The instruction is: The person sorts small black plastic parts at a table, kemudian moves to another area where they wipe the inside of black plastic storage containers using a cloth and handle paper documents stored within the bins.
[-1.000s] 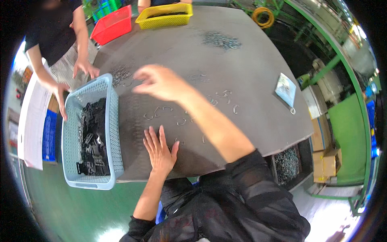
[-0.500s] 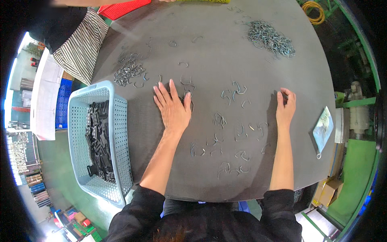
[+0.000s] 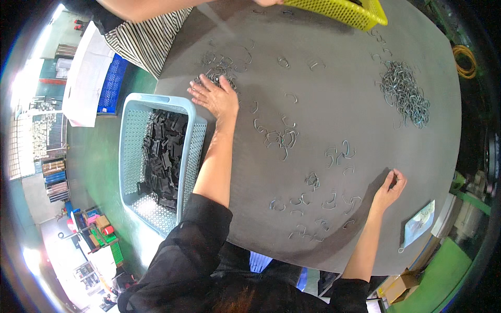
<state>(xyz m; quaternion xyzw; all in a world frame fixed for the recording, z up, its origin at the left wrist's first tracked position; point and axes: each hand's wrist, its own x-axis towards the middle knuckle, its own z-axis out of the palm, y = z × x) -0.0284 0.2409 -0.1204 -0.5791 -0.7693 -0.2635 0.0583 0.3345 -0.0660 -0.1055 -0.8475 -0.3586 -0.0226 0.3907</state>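
Observation:
My left hand [image 3: 215, 98] is open, fingers spread, at the near edge of a pile of bent metal wire hooks [image 3: 222, 65] on the grey table. The palm faces down and hides part of that pile. On the right side of the table, my right hand [image 3: 390, 190] has its fingers curled in toward the thumb. Whether anything is between those fingertips is hidden. Between my hands lie several loose wire hooks [image 3: 339, 153], with a small cluster [image 3: 282, 138] nearer my left hand.
A light-blue plastic basket [image 3: 197, 151] with black plastic pieces [image 3: 166, 156] stands left of the table. A bigger heap of hooks [image 3: 404, 94] lies far right. A blue packet [image 3: 419, 227] rests at the right edge. Across the table, another person's arm [image 3: 151, 6] reaches near a yellow basket [image 3: 334, 11].
The view has turned, shifting the table's contents. My left hand has moved left from the scattered hooks to the left pile. My right hand stays curled. More of the yellow basket now shows.

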